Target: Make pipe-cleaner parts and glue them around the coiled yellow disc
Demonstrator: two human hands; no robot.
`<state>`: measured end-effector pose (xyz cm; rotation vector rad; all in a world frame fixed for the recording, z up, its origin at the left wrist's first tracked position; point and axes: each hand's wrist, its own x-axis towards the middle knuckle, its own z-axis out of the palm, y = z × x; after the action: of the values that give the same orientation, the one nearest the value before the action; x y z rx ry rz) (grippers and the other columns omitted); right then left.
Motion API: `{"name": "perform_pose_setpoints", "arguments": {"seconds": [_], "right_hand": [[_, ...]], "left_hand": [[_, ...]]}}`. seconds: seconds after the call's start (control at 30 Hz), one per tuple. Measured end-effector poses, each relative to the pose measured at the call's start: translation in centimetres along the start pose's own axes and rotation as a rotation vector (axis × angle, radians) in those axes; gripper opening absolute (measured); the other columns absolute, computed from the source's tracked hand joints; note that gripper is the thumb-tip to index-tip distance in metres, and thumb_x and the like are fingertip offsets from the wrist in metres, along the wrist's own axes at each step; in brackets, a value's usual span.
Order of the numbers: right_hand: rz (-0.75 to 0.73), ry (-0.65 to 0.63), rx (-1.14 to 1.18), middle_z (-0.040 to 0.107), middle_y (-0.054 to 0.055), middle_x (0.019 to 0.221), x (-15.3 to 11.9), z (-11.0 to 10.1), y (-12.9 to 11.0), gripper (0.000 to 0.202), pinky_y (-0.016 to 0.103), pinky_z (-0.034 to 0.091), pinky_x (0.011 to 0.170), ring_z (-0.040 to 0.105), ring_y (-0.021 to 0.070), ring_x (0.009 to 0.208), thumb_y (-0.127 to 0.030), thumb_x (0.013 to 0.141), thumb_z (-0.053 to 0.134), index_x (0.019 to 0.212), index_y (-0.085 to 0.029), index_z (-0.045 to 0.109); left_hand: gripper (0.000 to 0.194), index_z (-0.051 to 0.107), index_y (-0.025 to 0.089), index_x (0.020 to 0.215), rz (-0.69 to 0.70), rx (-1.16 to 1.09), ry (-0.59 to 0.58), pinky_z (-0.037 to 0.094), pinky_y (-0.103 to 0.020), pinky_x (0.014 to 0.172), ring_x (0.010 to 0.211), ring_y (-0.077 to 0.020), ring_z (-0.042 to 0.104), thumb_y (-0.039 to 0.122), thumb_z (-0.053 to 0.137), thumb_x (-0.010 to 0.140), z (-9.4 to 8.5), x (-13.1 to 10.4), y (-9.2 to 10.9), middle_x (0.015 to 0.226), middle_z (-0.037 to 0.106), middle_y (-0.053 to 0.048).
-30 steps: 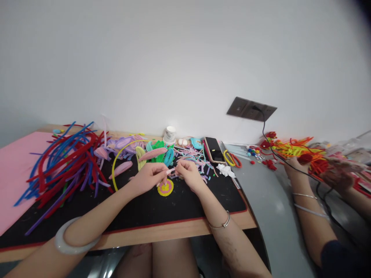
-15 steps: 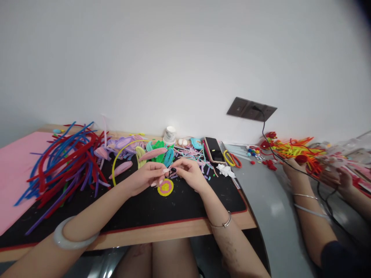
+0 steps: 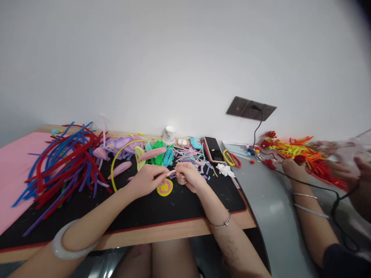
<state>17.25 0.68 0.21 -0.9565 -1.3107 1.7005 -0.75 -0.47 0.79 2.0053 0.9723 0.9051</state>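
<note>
Fingers pinched, my left hand [image 3: 148,180] holds one end of a short pale pink piece of pipe cleaner [image 3: 171,173]. The other end is between the closed fingertips of my right hand [image 3: 188,175]. Much of this small piece is hidden by the fingers. Just below the hands, a round yellow-and-pink coil [image 3: 165,188] lies flat on the black mat [image 3: 139,212]. Behind my left hand are a pink petal-shaped loop [image 3: 152,153] and green pipe cleaners [image 3: 159,148]. Short pastel cut pieces [image 3: 191,155] are strewn behind my right hand.
Red and blue pipe cleaners [image 3: 66,166] heap up at left, beside a pink sheet [image 3: 17,162]. A paper cup [image 3: 169,135], a phone [image 3: 213,150], scissors [image 3: 232,158] and crumpled tissue [image 3: 225,170] stand or lie behind. A co-worker's arms [image 3: 304,208] and a black cable [image 3: 307,178] are at right.
My hands have shifted slightly apart, with the pink piece now visible stretched between the fingertips. At right, the co-worker's far hand moved right and the cable dropped lower.
</note>
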Motion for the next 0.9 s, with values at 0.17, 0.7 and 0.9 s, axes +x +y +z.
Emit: {"name": "perform_pose_setpoints", "arguments": {"seconds": [0.17, 0.7, 0.9], "right_hand": [[-0.286, 0.065, -0.175, 0.053, -0.003, 0.068, -0.2, -0.2, -0.9, 0.019, 0.019, 0.023, 0.041, 0.033, 0.0045, 0.044, -0.032, 0.075, 0.062, 0.087, -0.017, 0.061], [-0.544, 0.094, -0.61, 0.047, -0.001, 0.061, -0.7, -0.2, -1.0, 0.022, 0.025, 0.032, 0.058, 0.041, 0.0113, 0.058, -0.021, 0.082, 0.052, 0.061, -0.017, 0.051], [-0.132, 0.02, -0.047, 0.033, -0.008, 0.043, -0.2, 0.0, 0.0, 0.029, 0.02, 0.014, 0.04, 0.02, 0.0039, 0.037, -0.028, 0.075, 0.056, 0.052, -0.017, 0.044]], "left_hand": [[0.023, 0.062, 0.015, 0.068, -0.208, -0.385, -0.079, 0.03, -0.02, 0.043, 0.042, -0.008, 0.044, 0.032, 0.055, 0.082, -0.3, 0.2, -0.7, 0.054, 0.058, 0.001], [0.025, 0.063, 0.012, 0.071, -0.35, -0.722, -0.159, 0.026, -0.018, 0.039, 0.036, -0.0042, 0.038, 0.036, 0.062, 0.078, -0.4, 0.2, -1.6, 0.046, 0.052, 0.003], [0.024, 0.063, 0.016, 0.069, -0.132, -0.237, -0.117, 0.034, -0.02, 0.045, 0.043, -0.0088, 0.048, 0.033, 0.053, 0.082, -0.3, 0.2, -0.6, 0.053, 0.06, 0.001]]}}
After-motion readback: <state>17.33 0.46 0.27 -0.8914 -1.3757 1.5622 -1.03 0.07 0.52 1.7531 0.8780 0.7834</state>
